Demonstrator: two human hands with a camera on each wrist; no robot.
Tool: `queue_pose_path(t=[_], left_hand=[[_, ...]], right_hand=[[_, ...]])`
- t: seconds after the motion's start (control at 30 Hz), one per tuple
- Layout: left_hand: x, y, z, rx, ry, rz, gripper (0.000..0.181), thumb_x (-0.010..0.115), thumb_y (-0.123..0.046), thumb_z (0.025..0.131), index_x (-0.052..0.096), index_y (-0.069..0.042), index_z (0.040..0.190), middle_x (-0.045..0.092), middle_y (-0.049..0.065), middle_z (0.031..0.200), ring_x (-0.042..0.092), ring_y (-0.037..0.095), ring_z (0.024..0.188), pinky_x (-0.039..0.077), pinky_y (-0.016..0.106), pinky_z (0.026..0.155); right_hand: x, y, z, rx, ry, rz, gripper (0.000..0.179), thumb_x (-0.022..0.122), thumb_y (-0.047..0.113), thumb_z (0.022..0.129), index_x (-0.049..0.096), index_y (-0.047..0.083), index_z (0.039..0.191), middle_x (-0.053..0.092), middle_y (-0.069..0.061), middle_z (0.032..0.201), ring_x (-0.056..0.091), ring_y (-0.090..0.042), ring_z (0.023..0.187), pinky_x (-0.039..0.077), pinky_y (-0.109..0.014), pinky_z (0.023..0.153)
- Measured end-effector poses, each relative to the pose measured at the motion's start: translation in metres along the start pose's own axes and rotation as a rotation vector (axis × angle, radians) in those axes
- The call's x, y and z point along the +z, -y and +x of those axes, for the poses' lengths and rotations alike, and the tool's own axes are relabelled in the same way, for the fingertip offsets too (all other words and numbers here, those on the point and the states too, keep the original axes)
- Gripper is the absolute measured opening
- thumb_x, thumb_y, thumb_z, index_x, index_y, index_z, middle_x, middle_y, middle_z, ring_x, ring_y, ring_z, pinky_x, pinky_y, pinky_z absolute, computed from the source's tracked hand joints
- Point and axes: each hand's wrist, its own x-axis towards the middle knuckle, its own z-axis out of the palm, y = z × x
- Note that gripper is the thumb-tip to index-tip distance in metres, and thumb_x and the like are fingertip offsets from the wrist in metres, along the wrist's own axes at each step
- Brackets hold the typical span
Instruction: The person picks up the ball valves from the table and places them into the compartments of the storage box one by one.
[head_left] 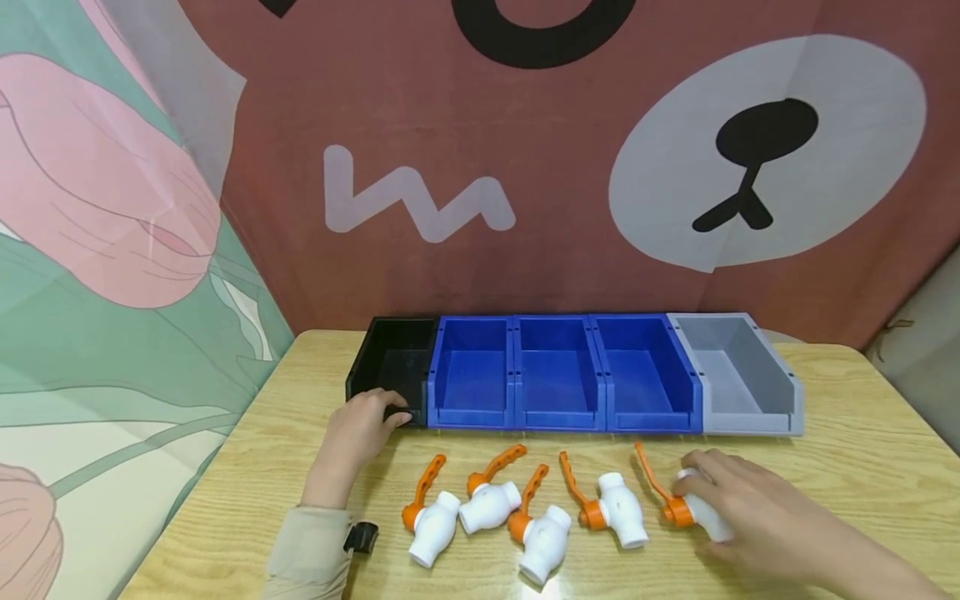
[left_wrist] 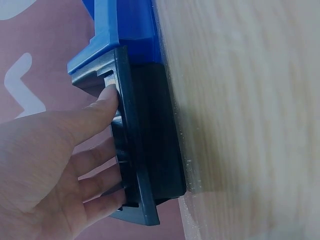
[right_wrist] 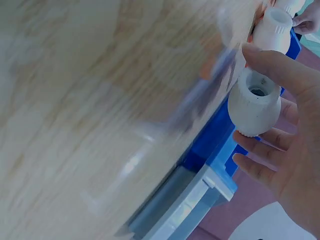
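Five bins in a row stand on the table; the leftmost is the black bin. My left hand grips its front rim, thumb over the edge and fingers beneath, as the left wrist view shows. To the right, my right hand reaches round a white ball valve with an orange lever. In the right wrist view the thumb lies along one side of this valve and fairly straight fingers lie along the other. Another ball valve is just left of it.
Several more white valves, including one valve near the left hand, lie in front of the bins. Between the black bin and the grey bin stand blue bins. A printed cloth hangs behind the wooden table.
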Motion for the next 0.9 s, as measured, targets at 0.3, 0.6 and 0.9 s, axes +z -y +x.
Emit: queue_pose_path(t=[0.3, 0.6, 0.9], left_hand=[[0.000, -0.002, 0.000, -0.013, 0.014, 0.006, 0.017, 0.074, -0.022, 0.091, 0.074, -0.009, 0.103, 0.070, 0.008, 0.102, 0.066, 0.030, 0.096, 0.054, 0.048, 0.084], [-0.001, -0.002, -0.001, -0.026, 0.017, 0.006, 0.017, 0.073, -0.022, 0.091, 0.074, -0.009, 0.103, 0.070, 0.010, 0.104, 0.066, 0.032, 0.098, 0.054, 0.049, 0.086], [0.000, -0.001, -0.001, -0.015, 0.008, 0.000, 0.016, 0.074, -0.021, 0.091, 0.075, -0.009, 0.102, 0.070, 0.008, 0.101, 0.066, 0.030, 0.095, 0.054, 0.048, 0.084]], right_hand=[[-0.010, -0.014, -0.011, 0.000, -0.050, -0.071, 0.060, 0.092, 0.046, 0.053, 0.067, 0.028, 0.104, 0.057, 0.003, 0.111, 0.060, -0.022, 0.095, 0.054, -0.047, 0.075], [-0.016, -0.029, -0.019, -0.001, -0.100, -0.123, 0.061, 0.093, 0.041, 0.045, 0.065, 0.028, 0.097, 0.055, 0.007, 0.104, 0.058, -0.016, 0.086, 0.053, -0.041, 0.066], [-0.023, -0.051, -0.028, 0.033, -0.091, -0.139, 0.061, 0.094, 0.043, 0.046, 0.065, 0.026, 0.096, 0.057, 0.007, 0.103, 0.058, -0.014, 0.081, 0.052, -0.033, 0.060]])
